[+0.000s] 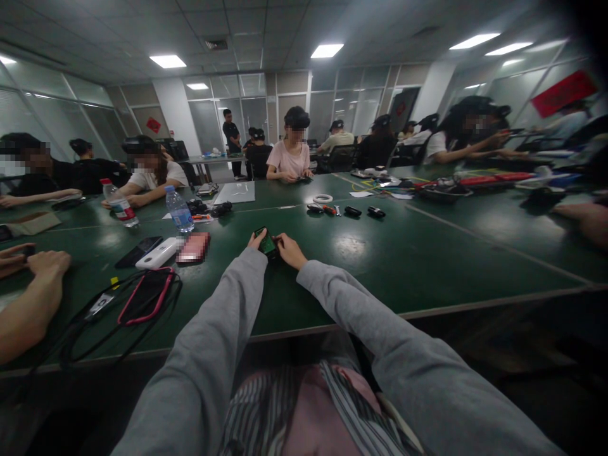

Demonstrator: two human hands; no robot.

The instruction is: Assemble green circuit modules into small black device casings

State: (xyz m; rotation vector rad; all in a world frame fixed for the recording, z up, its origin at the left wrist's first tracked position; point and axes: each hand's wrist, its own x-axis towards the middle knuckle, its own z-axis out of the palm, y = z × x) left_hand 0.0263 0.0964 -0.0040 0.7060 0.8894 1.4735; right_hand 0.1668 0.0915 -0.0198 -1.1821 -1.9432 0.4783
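Note:
Just above the green table, my left hand (258, 240) grips a small black-cased device with a green circuit board (268, 243), thumb across its upper face. My right hand (290, 250) is closed with its fingertips at the device's right edge; whether a small part is also between them I cannot tell. Beyond the hands lie a white ring (322, 198), an orange-and-black tool (329, 209), a small light-coloured tool (338, 211) and several black pieces, among them one black piece (376, 212) at the right end.
To my left are a pink-rimmed black pouch (146, 296) with cords, a white power bank (159, 253), a dark phone (139, 251), a pink item (193, 247) and two bottles, one blue-capped bottle (179, 209). Another person's hand (50, 263) rests at far left. Cables (380, 183) lie beyond.

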